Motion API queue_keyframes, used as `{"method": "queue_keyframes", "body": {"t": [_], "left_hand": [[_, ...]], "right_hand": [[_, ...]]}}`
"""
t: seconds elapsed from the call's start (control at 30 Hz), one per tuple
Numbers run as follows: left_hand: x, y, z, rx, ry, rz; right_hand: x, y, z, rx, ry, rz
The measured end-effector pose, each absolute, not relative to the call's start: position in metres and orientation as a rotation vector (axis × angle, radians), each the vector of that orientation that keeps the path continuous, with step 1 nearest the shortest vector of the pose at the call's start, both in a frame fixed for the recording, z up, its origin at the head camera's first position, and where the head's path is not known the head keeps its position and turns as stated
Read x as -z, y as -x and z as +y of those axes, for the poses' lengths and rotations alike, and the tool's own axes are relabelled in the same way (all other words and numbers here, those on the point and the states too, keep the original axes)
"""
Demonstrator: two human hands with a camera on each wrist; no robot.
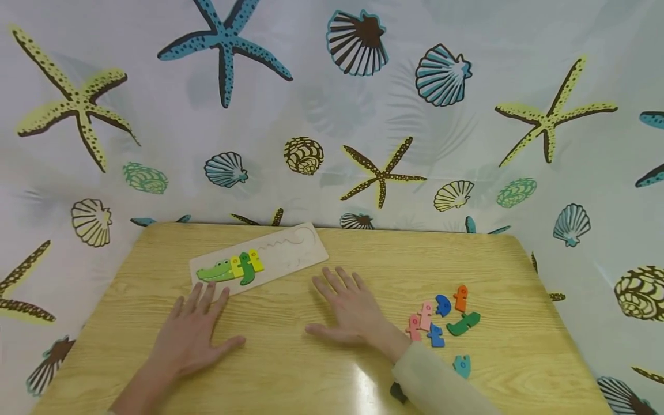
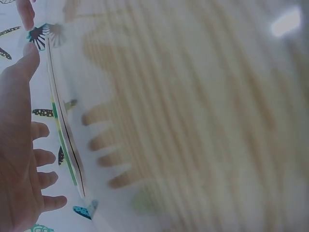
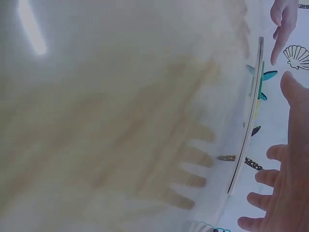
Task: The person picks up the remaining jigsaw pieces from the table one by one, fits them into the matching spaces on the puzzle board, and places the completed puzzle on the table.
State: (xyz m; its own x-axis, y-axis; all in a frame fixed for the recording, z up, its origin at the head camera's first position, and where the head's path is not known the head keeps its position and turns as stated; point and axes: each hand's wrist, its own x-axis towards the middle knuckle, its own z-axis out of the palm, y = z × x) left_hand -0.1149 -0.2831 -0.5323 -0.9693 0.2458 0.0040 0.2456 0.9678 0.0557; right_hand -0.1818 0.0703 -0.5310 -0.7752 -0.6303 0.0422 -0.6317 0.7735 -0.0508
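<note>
A pale wooden puzzle board (image 1: 298, 251) lies tilted at the back of the table, left of centre. At its left end sit a green crocodile head (image 1: 215, 271) and several yellow and green body pieces (image 1: 245, 266); a wavy outline marks the bare part. My left hand (image 1: 188, 337) is spread with straight fingers, its fingertips overlapping the board's front edge in the head view. Spread as well, my right hand (image 1: 353, 311) is to the right, in front of the board's right end. Neither hand holds anything. Both wrist views show the hands' reflections on the glossy tabletop.
Loose puzzle pieces lie right of my right hand: an orange one (image 1: 461, 298), a green one (image 1: 463, 324), pink (image 1: 426, 315) and blue ones (image 1: 436, 335). A teal piece (image 1: 462, 365) is nearer, beside the sleeve (image 1: 441, 383). A dark object (image 1: 397, 392) shows by the sleeve.
</note>
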Motion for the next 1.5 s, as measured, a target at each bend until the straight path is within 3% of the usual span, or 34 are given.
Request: {"method": "queue_keyframes", "body": {"t": [0.77,1.5], "left_hand": [[0.533,0.129,-0.314,-0.053,-0.314,3.087],[0.537,0.134,-0.319,-0.076,-0.322,3.08]], "right_hand": [[0.529,0.234,0.036,-0.019,-1.123,-3.086],[0.533,0.249,0.024,0.127,-1.125,-3.164]]}}
